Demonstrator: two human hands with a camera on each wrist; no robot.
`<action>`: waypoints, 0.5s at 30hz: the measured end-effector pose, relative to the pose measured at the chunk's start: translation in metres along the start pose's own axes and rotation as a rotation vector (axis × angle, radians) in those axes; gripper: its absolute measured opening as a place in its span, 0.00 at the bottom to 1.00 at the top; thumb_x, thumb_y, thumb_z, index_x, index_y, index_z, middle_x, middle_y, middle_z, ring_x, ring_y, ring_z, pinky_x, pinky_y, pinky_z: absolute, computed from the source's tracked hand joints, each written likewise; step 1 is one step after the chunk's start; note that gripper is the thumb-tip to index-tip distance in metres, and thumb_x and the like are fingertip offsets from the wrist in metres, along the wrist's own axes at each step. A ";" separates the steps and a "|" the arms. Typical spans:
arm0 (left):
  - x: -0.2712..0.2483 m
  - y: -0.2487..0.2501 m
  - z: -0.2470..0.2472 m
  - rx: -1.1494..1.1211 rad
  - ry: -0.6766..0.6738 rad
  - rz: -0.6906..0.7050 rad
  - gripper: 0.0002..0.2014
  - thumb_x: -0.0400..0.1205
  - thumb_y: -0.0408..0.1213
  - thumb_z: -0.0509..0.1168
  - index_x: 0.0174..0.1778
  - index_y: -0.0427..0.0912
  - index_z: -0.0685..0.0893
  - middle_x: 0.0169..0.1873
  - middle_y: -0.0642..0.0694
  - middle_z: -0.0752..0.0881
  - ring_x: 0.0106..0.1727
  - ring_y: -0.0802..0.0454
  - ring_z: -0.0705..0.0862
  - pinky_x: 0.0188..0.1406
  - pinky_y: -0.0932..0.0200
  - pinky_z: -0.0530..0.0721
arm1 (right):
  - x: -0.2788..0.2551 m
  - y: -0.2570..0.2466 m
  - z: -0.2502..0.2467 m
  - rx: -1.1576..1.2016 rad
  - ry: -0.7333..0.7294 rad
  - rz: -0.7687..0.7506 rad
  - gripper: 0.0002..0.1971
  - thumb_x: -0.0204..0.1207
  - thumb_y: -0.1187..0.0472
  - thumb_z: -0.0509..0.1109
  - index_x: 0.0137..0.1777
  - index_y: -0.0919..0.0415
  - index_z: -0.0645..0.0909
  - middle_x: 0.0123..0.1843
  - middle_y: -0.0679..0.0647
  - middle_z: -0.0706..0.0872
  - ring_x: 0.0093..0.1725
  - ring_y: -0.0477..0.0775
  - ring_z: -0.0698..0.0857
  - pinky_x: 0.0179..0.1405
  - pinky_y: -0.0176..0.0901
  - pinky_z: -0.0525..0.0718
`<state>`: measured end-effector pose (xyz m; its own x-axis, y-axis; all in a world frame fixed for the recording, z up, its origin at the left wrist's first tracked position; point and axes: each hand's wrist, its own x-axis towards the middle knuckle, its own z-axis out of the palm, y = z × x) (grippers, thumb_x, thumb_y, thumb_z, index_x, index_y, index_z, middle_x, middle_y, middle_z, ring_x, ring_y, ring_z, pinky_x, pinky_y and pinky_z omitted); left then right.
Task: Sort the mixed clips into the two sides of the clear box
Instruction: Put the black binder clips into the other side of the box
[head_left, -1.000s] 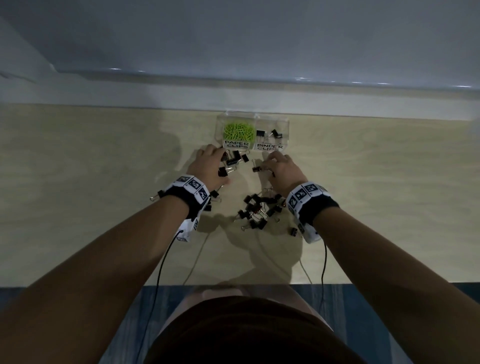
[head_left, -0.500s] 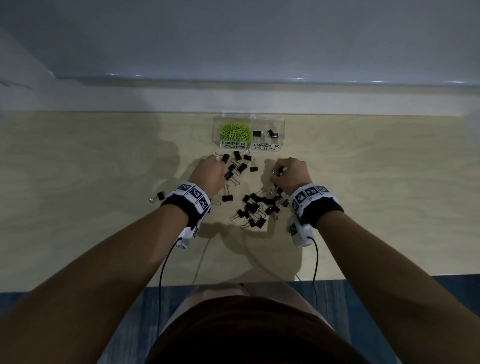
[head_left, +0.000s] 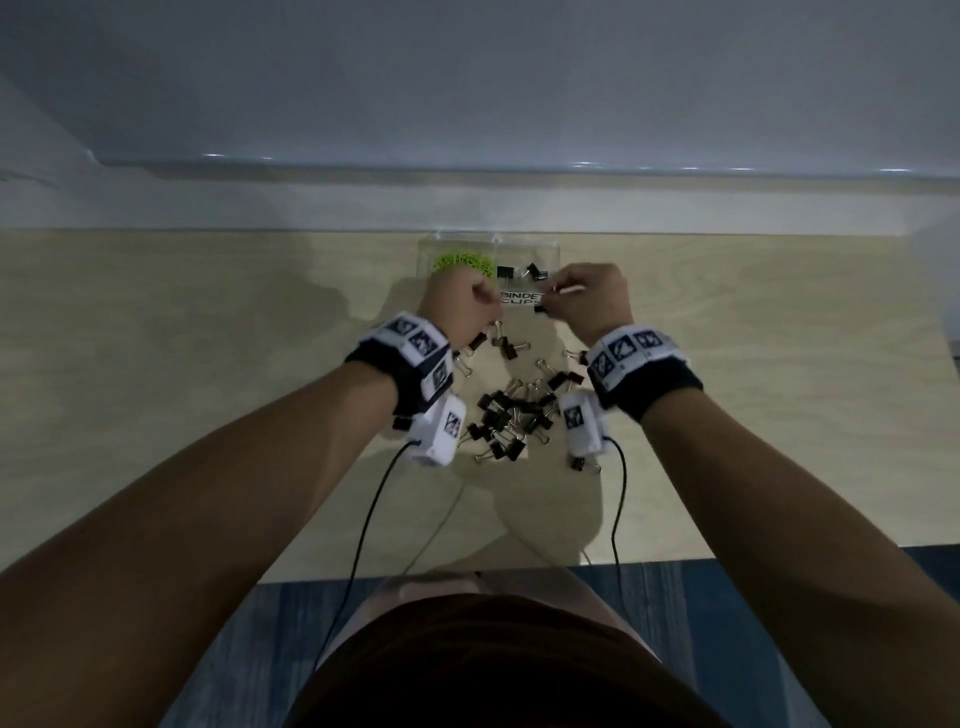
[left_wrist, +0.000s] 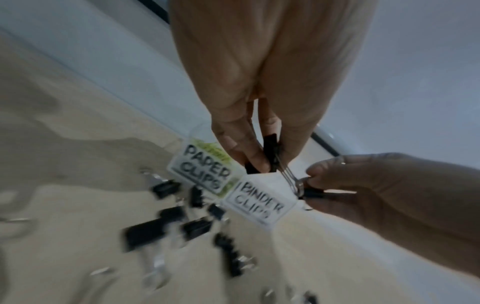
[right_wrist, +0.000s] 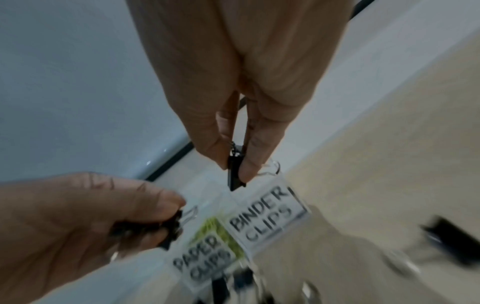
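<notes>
Head view: left hand hides (probably) paper clips.

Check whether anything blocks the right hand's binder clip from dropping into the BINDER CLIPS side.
Nothing visible does. The right hand pinches a binder clip at the clear box, whose top looks open; the left hand is beside it.

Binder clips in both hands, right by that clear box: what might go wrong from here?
1. The left hand pinches black clips close to the side labelled PAPER CLIPS, where the green clips lie; dropped there, they would likely land in the wrong side.
2. The right hand pinches its clip by the fingertips only; it could slip and fall outside the box.
3. Loose clips lie under both wrists and could get swept aside.
</notes>
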<state>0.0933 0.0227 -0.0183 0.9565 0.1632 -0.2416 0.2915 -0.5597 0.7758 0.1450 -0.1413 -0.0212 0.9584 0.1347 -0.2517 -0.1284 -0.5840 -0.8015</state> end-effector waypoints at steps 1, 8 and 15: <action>0.010 0.010 0.001 -0.050 0.025 -0.004 0.04 0.76 0.33 0.71 0.42 0.36 0.88 0.40 0.45 0.90 0.39 0.52 0.87 0.42 0.60 0.87 | 0.009 -0.009 -0.002 0.017 0.034 -0.008 0.05 0.68 0.68 0.76 0.39 0.58 0.87 0.38 0.50 0.89 0.38 0.46 0.88 0.39 0.36 0.88; 0.073 0.040 0.011 -0.280 0.179 -0.183 0.01 0.73 0.35 0.73 0.36 0.43 0.88 0.37 0.46 0.90 0.40 0.50 0.89 0.48 0.51 0.89 | 0.057 -0.024 0.008 -0.021 0.045 0.028 0.09 0.68 0.68 0.75 0.42 0.53 0.87 0.44 0.51 0.89 0.43 0.49 0.88 0.42 0.39 0.88; 0.061 0.018 0.003 -0.182 0.091 -0.024 0.08 0.79 0.35 0.69 0.52 0.40 0.86 0.50 0.46 0.88 0.47 0.54 0.87 0.52 0.57 0.87 | 0.026 -0.005 -0.011 -0.117 -0.054 -0.100 0.18 0.71 0.76 0.68 0.56 0.57 0.84 0.57 0.50 0.87 0.57 0.45 0.84 0.56 0.34 0.83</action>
<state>0.1566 0.0205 -0.0207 0.9438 0.2519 -0.2138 0.3028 -0.4003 0.8649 0.1735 -0.1434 -0.0182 0.9493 0.2383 -0.2049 0.0010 -0.6541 -0.7564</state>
